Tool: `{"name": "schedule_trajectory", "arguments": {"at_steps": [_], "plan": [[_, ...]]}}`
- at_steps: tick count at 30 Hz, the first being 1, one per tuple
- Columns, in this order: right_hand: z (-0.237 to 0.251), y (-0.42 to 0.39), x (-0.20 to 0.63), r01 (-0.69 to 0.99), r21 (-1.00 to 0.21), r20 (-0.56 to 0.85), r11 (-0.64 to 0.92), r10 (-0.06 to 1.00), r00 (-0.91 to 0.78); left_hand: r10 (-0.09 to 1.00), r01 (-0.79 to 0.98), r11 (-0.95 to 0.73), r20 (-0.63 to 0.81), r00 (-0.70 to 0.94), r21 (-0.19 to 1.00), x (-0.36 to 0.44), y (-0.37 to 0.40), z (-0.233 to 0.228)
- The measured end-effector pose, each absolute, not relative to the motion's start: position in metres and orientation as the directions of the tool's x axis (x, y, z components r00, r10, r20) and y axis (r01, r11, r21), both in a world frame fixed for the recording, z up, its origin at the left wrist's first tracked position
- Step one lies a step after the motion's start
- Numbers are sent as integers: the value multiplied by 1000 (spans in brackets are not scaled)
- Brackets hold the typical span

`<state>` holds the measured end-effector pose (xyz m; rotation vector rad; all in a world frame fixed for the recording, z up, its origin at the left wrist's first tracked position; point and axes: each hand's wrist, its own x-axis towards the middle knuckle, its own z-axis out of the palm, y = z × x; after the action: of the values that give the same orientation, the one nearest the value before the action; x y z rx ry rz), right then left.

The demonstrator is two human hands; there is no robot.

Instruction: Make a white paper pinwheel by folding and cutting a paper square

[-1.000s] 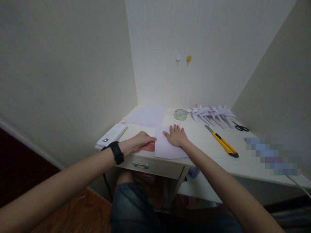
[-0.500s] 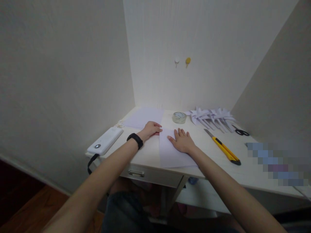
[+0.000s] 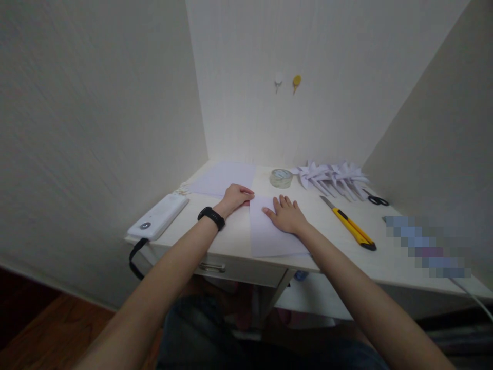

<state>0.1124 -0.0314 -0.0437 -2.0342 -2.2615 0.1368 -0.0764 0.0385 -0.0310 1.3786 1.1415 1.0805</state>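
Note:
A sheet of pale lilac paper [image 3: 269,239] lies on the white desk in front of me. My left hand [image 3: 236,198], with a black watch on the wrist, pinches the sheet's far left corner between thumb and fingers. Flat on the same paper, my right hand [image 3: 285,213] presses down with its fingers spread. Behind my left hand lies more pale paper [image 3: 225,177]. A yellow utility knife [image 3: 352,226] with its blade out rests to the right of my right hand.
At the back stand a roll of clear tape [image 3: 281,178] and several folded paper pinwheels [image 3: 333,177]. Black scissors [image 3: 377,200] lie at the right, near a blurred-out object [image 3: 425,246]. A white device [image 3: 158,217] with a black strap sits at the desk's left edge.
The view has tilted down slightly, so the desk and things sit a little higher or further left. Both hands keep nearly the same places on the paper.

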Motion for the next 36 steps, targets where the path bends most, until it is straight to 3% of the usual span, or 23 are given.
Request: {"name": "schedule_trajectory", "arguments": {"at_steps": [6,25,34,36], "plan": [[-39,-33,112,983,-151,2,107,994,-108,994,169,-49,31,106,984,-74,42,-28],[-41,-66,134,986,-128,-18,110,993,-113,995,182,-19,1,100,983,-73,45,-24],[-43,-73,138,982,-140,10,130,992,-129,992,367,-115,88,90,923,-76,44,-25],[-42,-73,137,981,-146,9,128,992,-128,983,452,-181,166,73,874,-75,36,-20]]}}
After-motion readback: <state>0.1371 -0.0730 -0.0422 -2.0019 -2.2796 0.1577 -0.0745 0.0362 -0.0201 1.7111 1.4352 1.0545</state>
